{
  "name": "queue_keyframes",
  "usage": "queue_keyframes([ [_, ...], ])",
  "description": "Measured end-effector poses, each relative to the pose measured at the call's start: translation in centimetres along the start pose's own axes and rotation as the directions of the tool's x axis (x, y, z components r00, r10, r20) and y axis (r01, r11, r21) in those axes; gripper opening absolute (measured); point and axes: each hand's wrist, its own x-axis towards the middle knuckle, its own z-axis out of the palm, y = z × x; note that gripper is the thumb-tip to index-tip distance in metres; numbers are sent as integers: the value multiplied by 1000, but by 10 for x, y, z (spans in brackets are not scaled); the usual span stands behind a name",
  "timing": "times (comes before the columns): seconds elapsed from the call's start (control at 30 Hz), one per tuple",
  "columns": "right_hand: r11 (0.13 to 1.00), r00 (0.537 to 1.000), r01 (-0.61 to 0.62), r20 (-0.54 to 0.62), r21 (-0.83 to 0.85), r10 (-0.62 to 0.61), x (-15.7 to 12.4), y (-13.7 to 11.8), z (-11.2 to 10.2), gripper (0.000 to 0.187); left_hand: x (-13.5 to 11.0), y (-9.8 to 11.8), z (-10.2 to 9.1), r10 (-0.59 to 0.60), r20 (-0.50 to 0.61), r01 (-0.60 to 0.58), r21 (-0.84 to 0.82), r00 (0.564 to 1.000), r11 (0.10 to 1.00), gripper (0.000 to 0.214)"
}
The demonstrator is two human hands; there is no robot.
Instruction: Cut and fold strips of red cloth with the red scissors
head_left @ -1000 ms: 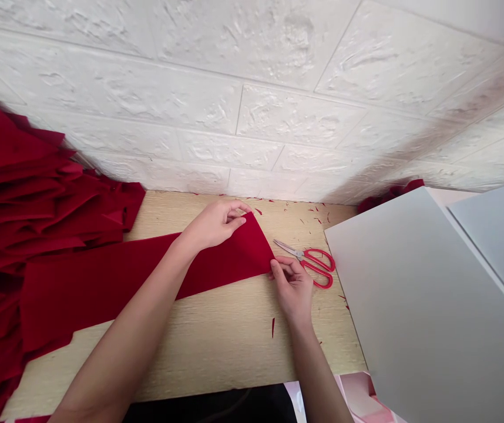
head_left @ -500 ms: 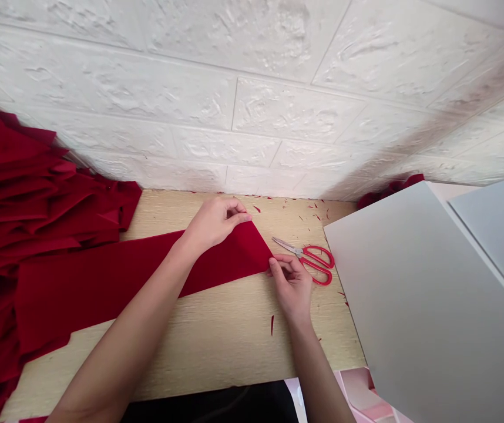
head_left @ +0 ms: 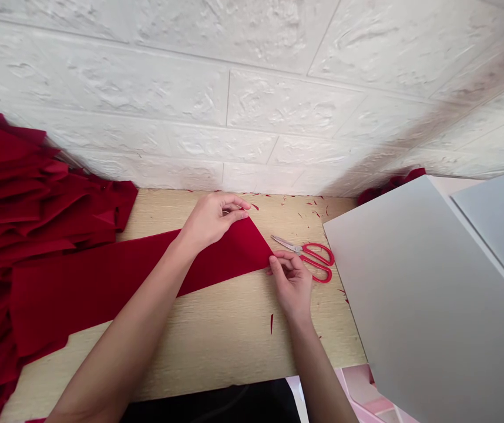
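Note:
A long strip of dark red cloth (head_left: 102,276) lies across the wooden table (head_left: 217,335), its right end cut at a slant. My left hand (head_left: 210,220) pinches the far corner of that end between thumb and fingers. My right hand (head_left: 291,279) pinches the near corner, close to the table. Red-handled scissors (head_left: 313,258) lie just right of my right hand, blades pointing left, untouched.
A heap of folded red cloth (head_left: 23,194) fills the left side. A large grey board (head_left: 428,299) leans over the table's right part, with more red cloth (head_left: 388,185) behind it. A white brick-pattern wall (head_left: 252,88) backs the table. Red scraps litter the surface.
Both hands keep their hold on the cloth's corners. Little has moved apart from a slight shift of the view.

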Motion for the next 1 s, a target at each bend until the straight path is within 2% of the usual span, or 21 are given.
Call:
queue_keyframes([
  [0.23,1000,1000,8,-12,17,-7,0,0,-1,30,1,1,-3,-29,25,29,4,999,1000,17],
  [0.4,1000,1000,17,-25,22,-16,0,0,0,29,0,2,-7,-80,56,79,36,995,996,27],
  [0.7,999,999,30,-31,18,-29,-1,-1,-1,25,-1,4,-8,-109,50,107,43,993,993,23],
  [1.0,999,999,40,-24,19,-40,-1,-1,-1,25,-1,3,-7,-117,39,116,28,992,993,32],
])
